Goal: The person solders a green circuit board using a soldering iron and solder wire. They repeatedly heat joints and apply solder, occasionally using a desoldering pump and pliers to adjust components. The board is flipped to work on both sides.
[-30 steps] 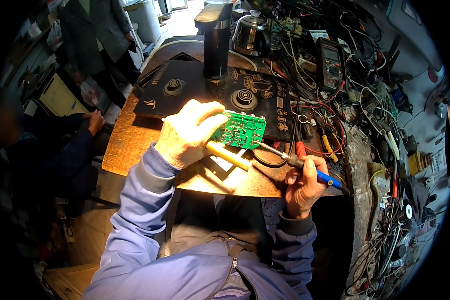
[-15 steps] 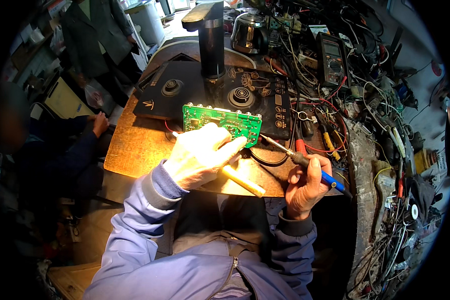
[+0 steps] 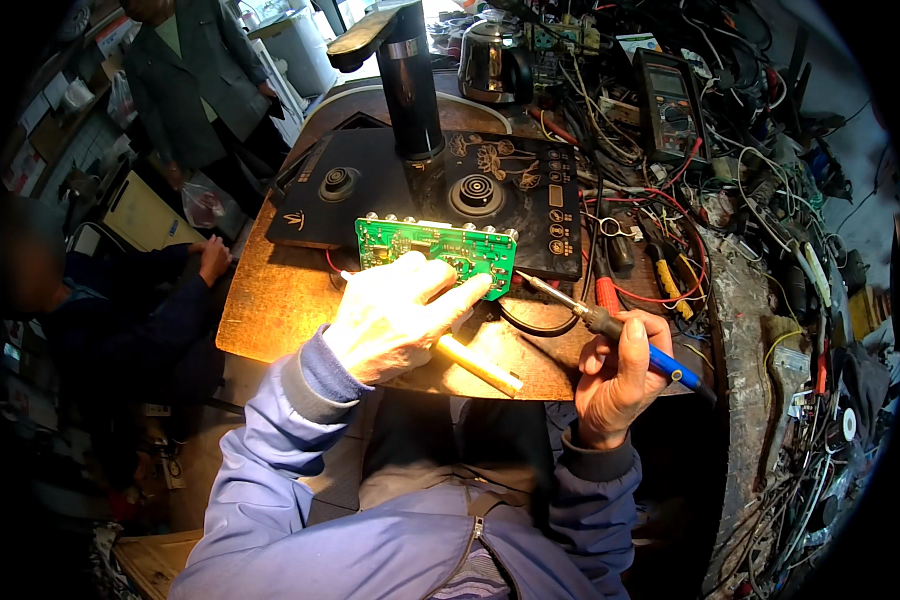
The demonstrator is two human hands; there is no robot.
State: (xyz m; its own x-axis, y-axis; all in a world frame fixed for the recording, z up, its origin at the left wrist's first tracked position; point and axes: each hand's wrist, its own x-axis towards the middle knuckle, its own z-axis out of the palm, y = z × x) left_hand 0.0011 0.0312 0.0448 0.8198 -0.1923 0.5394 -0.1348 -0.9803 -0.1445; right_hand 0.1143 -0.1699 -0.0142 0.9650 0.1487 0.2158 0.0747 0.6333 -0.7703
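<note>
My left hand is closed on a green circuit board, which stands tilted up on its edge above the wooden table. Solder joints cover the side facing me, and small round parts line its top edge. A pale yellow stick juts out below that hand; whether the fingers hold it or it lies on the table, I cannot tell. In my right hand is a soldering iron with a blue handle, gripped like a pen. Its metal tip points left, close to the board's right edge; contact is unclear.
Behind the board lies a black tea-stove panel bearing a tall dispenser spout. A glass kettle stands farther back. Cables, pliers and a multimeter crowd the right. Two people are at the left, one seated.
The view has shifted slightly, so the table and panel sit a little differently. Both hands keep their grips, and the iron's tip stays beside the board's right edge.
</note>
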